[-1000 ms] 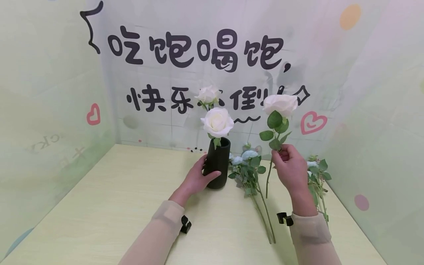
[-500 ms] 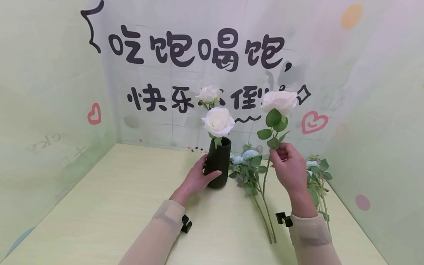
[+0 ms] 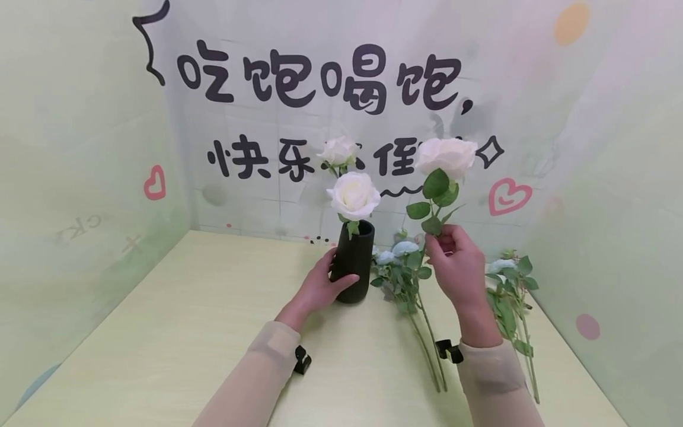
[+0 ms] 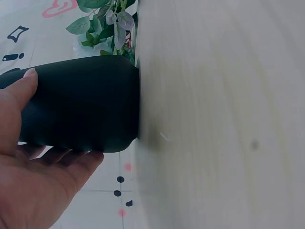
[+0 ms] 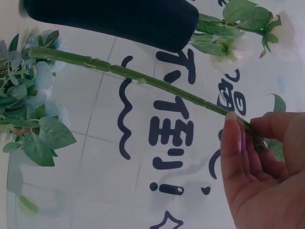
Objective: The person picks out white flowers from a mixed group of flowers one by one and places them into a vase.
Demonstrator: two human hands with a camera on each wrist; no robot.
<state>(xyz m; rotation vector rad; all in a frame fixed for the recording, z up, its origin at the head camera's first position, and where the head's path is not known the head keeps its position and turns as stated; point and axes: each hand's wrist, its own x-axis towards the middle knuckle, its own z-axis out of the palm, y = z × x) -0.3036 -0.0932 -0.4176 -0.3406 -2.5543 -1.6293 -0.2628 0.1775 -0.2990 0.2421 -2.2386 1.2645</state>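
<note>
A black vase stands upright on the table with two white roses in its mouth. My left hand grips the vase low on its left side; in the left wrist view the thumb and fingers lie around the dark wall. To the right of the vase, my right hand pinches a white rose just below its leaves, bloom up. The right wrist view shows its bare green stem sticking out past the fingertips, the cut end free.
Pale blue flowers with long stems lie on the table right of the vase. More blue flowers lie farther right, beside the right forearm. A printed backdrop closes off the back and sides.
My right hand has moved left and slightly up with the white rose, nearer the vase. My left hand keeps its hold on the vase, which stays in place.
</note>
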